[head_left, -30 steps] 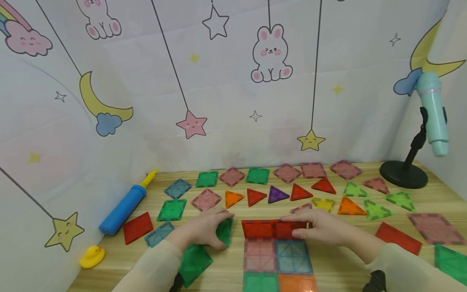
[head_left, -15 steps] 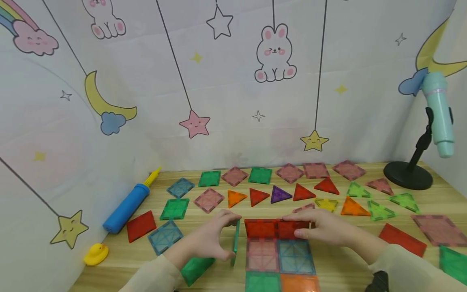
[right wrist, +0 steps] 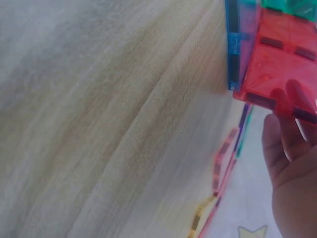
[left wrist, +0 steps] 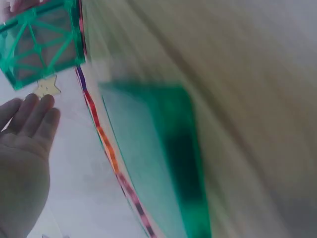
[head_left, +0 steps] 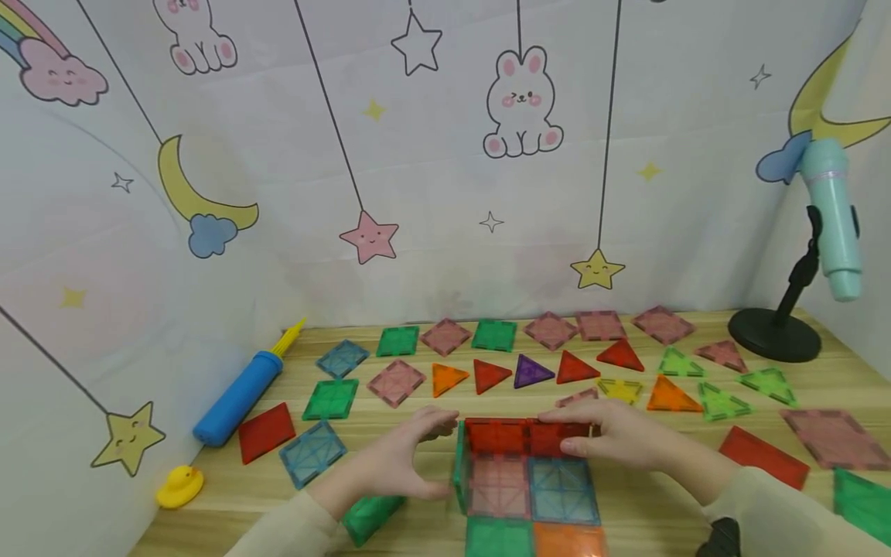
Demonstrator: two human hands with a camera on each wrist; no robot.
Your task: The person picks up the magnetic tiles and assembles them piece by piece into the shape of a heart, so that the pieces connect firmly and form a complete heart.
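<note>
My left hand [head_left: 400, 463] hovers just left of an upright green magnetic tile [head_left: 460, 468], its fingers relaxed. A gap shows between those fingers and the green tile in the left wrist view. The green tile stands at the left edge of a flat base with a pink tile [head_left: 500, 489], a blue tile [head_left: 562, 491], a green tile and an orange tile [head_left: 569, 540]. Along the back, two red tiles stand upright. My right hand [head_left: 623, 435] pinches the right red tile [head_left: 548, 439] by its top, thumb in front and fingers behind.
Several square and triangular tiles lie at the back. Another green tile [head_left: 373, 517] lies beneath my left forearm. A blue pump [head_left: 240, 398] and yellow duck [head_left: 180, 486] are on the left; a toy microphone on a stand [head_left: 774, 334] is back right.
My left hand has brought the green tile rightward, stood it against the base beside the red tiles, and let go of it. The right hand keeps its hold on the red tile.
</note>
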